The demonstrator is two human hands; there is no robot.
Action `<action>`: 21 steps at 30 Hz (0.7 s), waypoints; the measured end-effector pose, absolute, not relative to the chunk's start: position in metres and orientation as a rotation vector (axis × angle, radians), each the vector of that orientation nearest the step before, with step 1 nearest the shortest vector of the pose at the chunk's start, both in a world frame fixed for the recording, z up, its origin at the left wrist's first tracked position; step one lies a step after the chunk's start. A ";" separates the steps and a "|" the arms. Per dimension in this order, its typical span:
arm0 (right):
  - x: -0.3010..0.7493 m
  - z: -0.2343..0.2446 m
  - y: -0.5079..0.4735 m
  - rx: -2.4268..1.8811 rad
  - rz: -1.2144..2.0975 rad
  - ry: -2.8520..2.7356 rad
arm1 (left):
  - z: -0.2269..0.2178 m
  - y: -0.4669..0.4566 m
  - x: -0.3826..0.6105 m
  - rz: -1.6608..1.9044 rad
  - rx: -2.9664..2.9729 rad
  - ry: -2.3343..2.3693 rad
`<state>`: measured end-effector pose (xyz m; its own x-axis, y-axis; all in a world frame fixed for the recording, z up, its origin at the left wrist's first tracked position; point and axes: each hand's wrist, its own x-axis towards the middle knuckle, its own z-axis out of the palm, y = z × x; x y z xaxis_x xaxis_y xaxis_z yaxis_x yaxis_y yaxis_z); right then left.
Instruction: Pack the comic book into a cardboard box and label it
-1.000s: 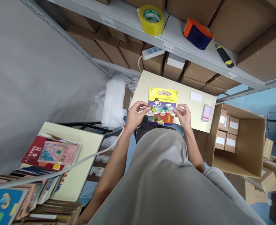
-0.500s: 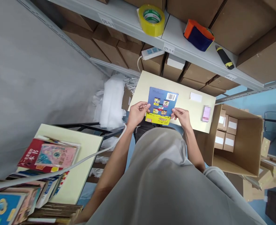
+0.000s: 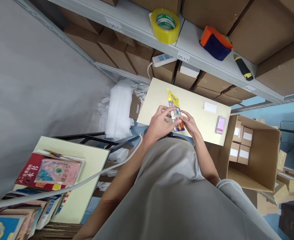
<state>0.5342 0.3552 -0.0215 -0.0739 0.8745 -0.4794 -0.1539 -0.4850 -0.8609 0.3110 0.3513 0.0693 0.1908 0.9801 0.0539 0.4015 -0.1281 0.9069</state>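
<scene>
1. In the head view, held up before the near part of the pale surface [image 3: 156, 96], between both hands: a thin yellow-and-purple book [image 3: 177, 112], turned partly edge-on, with spine and cover showing.
2. At the book's left side and across its cover, the left hand [image 3: 159, 122], thumb and fingers loosely spread; cannot tell whether gripping.
3. At the right edge, the right hand [image 3: 190, 124], fingers nearly closed, pinching the book.
4. Farther right on the surface, a white card [image 3: 210, 107] and a pixelated pink item [image 3: 221, 125].
</scene>
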 end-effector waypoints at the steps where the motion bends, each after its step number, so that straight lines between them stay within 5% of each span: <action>1: 0.528 -0.028 0.361 -1.407 1.696 -0.818 | 0.069 0.351 0.319 0.858 1.728 1.328; 6: 0.494 -0.056 0.381 -1.500 1.696 -0.694 | 0.055 0.356 0.346 0.698 1.889 1.313; 12: 0.477 -0.080 0.408 -1.529 1.724 -0.745 | 0.019 0.380 0.313 0.914 1.532 1.486; 21: 0.442 -0.134 0.489 -1.944 1.254 -0.943 | -0.132 0.481 0.219 0.873 1.243 1.573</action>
